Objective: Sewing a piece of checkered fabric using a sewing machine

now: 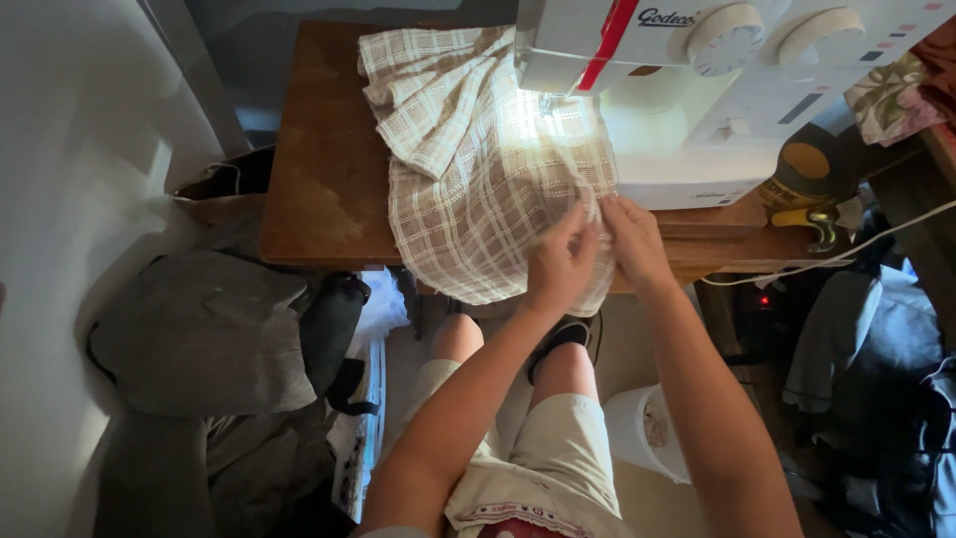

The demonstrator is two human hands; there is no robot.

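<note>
Your left hand [560, 261] and right hand [631, 239] meet at the centre of the frame, just below the lit needle area of the white sewing machine [697, 90]. Both sets of fingers are closed in a pinch on the edge of the checked beige cloth [468, 179], thumbs and fingertips pressed together on the fabric with the two hands almost touching. The cloth spreads from the upper centre of the frame, folded in pleats at its top, across the brown wooden surface [319, 179] and hangs over the near edge above your knees. A grey bag [199, 329] lies on the floor at lower left, and a white bucket [642, 428] stands at lower right of centre.
</note>
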